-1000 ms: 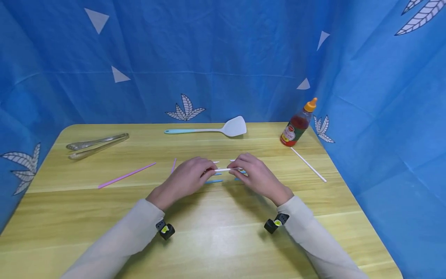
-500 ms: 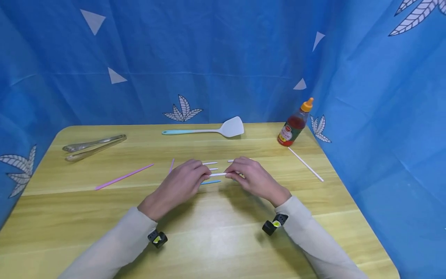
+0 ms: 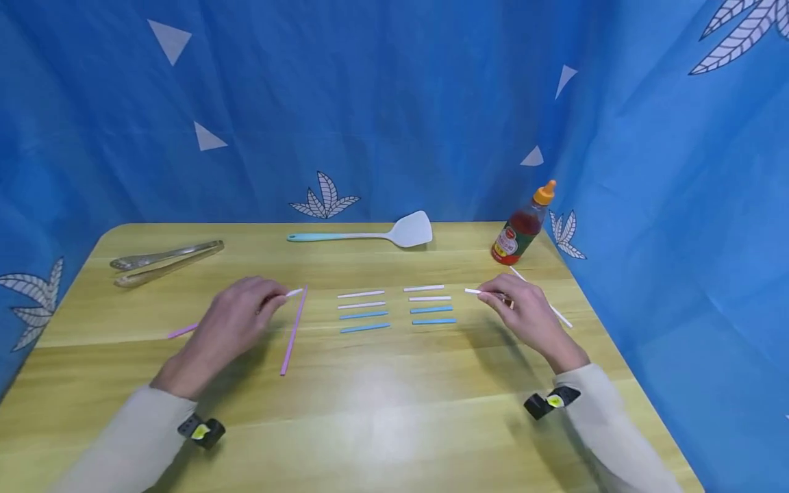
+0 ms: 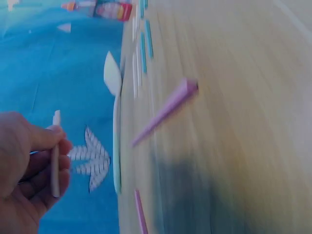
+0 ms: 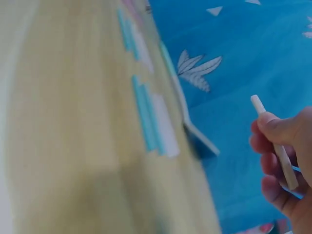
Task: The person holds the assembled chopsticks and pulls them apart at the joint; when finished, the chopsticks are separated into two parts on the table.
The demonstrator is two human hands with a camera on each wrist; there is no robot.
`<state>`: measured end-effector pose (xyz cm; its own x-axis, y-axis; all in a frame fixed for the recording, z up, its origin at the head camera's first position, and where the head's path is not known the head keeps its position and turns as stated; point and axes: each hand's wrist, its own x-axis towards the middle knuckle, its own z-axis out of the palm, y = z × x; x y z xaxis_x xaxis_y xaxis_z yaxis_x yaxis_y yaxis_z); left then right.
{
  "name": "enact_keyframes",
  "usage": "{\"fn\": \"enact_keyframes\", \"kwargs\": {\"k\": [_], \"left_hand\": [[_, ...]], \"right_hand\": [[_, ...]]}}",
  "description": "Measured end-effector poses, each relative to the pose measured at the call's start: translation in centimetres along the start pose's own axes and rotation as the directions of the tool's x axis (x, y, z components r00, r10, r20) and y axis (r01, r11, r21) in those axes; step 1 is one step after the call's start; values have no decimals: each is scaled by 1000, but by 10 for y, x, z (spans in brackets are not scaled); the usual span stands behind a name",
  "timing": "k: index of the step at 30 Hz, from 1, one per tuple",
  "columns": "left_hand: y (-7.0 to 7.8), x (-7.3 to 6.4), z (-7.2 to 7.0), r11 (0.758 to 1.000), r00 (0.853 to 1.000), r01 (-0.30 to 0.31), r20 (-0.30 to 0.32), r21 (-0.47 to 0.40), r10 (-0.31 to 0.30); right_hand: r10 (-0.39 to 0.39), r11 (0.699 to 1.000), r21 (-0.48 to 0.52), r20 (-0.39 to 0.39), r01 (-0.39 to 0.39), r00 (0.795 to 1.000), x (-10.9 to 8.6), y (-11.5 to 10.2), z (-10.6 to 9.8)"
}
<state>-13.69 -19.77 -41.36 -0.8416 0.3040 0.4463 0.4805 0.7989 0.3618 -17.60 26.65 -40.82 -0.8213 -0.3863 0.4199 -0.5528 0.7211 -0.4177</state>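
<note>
While the left hand [image 3: 231, 325] and the right hand [image 3: 531, 315] were almost together half a second ago, they've now been pulled well apart, and the short blue pieces [image 3: 365, 329] and pale pieces [image 3: 361, 294] between them have been fully uncovered. It's all laid out on a wood-look bench [image 3: 382, 424], with a blue curtain [image 3: 382, 89] hung behind. A white stick [image 3: 294, 292] is pinched by the left thumb and fingers, a second white stick [image 3: 472, 291] by the right, each one poked inward past the fingertips. Just beside the left fingers, a purple stick [image 3: 294, 331] can be seen.

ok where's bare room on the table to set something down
Widest: the table between the sleeves, on the near side of the blue pieces. Narrower: the strip between spatula and white pieces. Crowded: the middle, where these eight form two columns.
</note>
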Motion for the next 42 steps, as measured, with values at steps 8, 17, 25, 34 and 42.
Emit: {"fn": "enact_keyframes", "kwargs": {"k": [8,17,25,34,42], "left_hand": [[-16,-6,-8,997,986,79,146,-18,-76],[19,-7,31,998,962,13,275,-63,4],[49,1,67,994,957,-93,269,-57,105],[68,8,89,993,952,-116,286,-3,112],[75,11,98,988,955,-147,267,47,129]], "right_hand": [[24,999,20,76,-26,997,-19,18,11],[-50,999,20,189,47,981,-21,-2,37],[-93,994,-32,255,104,963,-20,-16,51],[-94,990,-74,255,117,962,-16,-21,65],[-109,988,-79,254,133,961,-17,-20,70]]}}
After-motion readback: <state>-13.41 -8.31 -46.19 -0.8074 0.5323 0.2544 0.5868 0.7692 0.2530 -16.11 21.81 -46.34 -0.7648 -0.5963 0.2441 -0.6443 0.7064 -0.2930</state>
